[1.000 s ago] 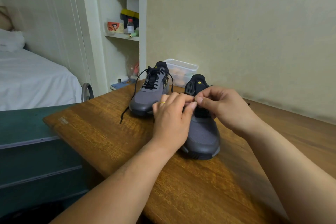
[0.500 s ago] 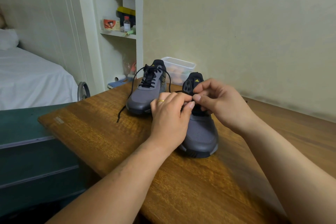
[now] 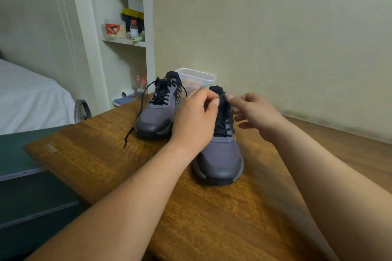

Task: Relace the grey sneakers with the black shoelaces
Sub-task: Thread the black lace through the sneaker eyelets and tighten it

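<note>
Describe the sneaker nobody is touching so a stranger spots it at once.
On the wooden table, find the grey sneaker farther back on the left, before the clear box. Unlike its neighbour, its loose black lace trails onto the table.

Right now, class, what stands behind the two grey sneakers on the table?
A clear plastic container stands there. The farther sneaker and the left hand cover its lower part; its pale contents are too blurred to name.
</note>
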The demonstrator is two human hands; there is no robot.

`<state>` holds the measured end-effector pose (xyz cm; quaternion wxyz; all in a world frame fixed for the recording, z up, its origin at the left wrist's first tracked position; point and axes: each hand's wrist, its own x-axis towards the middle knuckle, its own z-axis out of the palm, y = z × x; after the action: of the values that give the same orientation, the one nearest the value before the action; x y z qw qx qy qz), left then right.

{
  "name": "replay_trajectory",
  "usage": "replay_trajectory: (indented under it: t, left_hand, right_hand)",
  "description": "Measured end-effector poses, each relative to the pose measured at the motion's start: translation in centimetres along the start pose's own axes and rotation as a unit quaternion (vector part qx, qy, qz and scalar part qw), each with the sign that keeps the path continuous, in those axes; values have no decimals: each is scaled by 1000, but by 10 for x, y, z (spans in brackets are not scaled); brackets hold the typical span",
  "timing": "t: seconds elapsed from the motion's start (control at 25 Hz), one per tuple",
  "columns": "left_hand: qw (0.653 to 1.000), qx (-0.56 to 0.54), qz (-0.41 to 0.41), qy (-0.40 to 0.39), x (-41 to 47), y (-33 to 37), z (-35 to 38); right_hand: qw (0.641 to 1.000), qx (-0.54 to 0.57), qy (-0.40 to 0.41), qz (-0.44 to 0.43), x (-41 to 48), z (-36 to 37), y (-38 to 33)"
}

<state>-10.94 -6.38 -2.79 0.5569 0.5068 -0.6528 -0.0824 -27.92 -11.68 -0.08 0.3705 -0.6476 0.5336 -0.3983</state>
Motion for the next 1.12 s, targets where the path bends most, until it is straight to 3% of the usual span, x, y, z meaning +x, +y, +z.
replay_trajectory:
  t: [0.16, 0.24, 0.36, 0.48, 0.6, 0.88, 1.12]
  left_hand:
    - [998, 46, -23, -40, -1, -6, 16]
    - [999, 22, -27, -38, -7, -13, 20]
    - [998, -13, -39, -45, -7, -19, 24]
    - [999, 3, -10, -53, -8, -19, 26]
    - [997, 50, 35, -40, -9, -19, 29]
    - [985, 153, 50, -60, -10, -13, 28]
    - [994, 75, -2, -79, -4, -21, 32]
  right_hand:
    - [1000, -6, 24, -6, 8, 13, 5]
    - [996, 82, 33, -5, 9, 11, 21]
    - [968, 250, -19, 4, 13, 7, 46]
    - [941, 334, -51, 14, 15, 8, 56]
    - [929, 364, -66, 17, 17, 7, 60]
    - [918, 388, -77, 21, 15, 7, 61]
    - [934, 347, -80, 3, 16, 9, 58]
